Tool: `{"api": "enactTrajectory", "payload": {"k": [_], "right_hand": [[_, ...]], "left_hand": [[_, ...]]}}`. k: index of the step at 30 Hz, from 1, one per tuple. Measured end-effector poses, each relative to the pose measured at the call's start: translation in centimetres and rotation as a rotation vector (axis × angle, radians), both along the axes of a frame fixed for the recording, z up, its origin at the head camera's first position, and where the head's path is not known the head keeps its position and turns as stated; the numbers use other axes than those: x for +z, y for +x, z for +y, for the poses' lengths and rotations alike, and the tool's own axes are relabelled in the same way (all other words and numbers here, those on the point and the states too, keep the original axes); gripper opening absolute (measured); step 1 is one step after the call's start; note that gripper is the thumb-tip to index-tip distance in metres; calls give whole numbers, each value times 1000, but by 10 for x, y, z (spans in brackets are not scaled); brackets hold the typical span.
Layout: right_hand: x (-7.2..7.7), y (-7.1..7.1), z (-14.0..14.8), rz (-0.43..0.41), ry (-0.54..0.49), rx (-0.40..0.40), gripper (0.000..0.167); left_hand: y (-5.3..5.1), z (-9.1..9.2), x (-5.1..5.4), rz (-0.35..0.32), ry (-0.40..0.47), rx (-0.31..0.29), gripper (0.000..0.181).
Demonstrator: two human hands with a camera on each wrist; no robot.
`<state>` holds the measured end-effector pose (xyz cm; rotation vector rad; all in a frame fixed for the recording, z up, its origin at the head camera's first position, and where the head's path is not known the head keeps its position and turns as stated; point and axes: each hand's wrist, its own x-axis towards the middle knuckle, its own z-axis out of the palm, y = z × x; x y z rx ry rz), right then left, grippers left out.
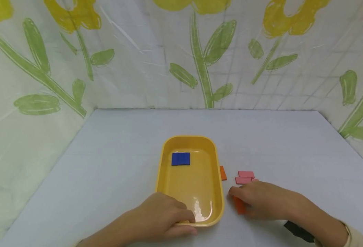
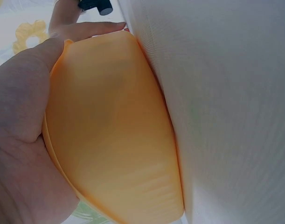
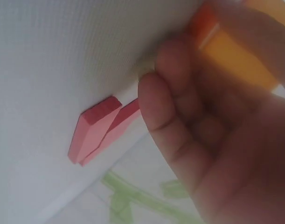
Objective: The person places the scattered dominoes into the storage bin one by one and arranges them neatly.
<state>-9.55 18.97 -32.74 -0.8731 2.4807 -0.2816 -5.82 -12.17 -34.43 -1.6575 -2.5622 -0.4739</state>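
A yellow plastic tray (image 1: 190, 139) stands on the table, with a flat blue block (image 1: 180, 159) inside near its far left corner. My left hand (image 1: 159, 216) grips the tray's near rim, fingers over the edge and thumb outside; in the left wrist view the tray's outer wall (image 2: 114, 121) fills the middle. To the right of the tray, my right hand (image 1: 264, 200) pinches an orange block (image 1: 239, 206) low at the tabletop, its contact partly hidden. Pink blocks (image 1: 246, 174) lie just beyond the right hand, one partly covered by it.
Another orange block (image 1: 222, 173) lies against the tray's right side, partly hidden by the wall. The white table (image 1: 122, 137) ends at a flower-painted curtain (image 1: 132, 68) behind and at both sides. A dark object (image 1: 298, 231) sits under the right wrist.
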Motion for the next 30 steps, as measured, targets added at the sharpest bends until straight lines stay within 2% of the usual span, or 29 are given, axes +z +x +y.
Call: {"api": "enactTrajectory", "payload": {"k": [6,9,13,19,25,30], "right_hand": [[-1,1,3,173,-30,136,36],[-1,2,3,223,-42,168,35],[0,2,2,226,-46,163,37],[3,0,4,217,-100,181,35],[9,-5,4,277,-197,250,32],[15,-12,5,338,-245,274,31]], "left_hand": [[0,0,0,-4,0,-2,30],[0,-1,0,-26,-12,1,30],[0,-1,1,-45,-22,5,30],[1,-1,1,-18,-20,2,29],[1,-1,0,6,-17,1,28],[0,-1,-1,32,-2,-6,27]]}}
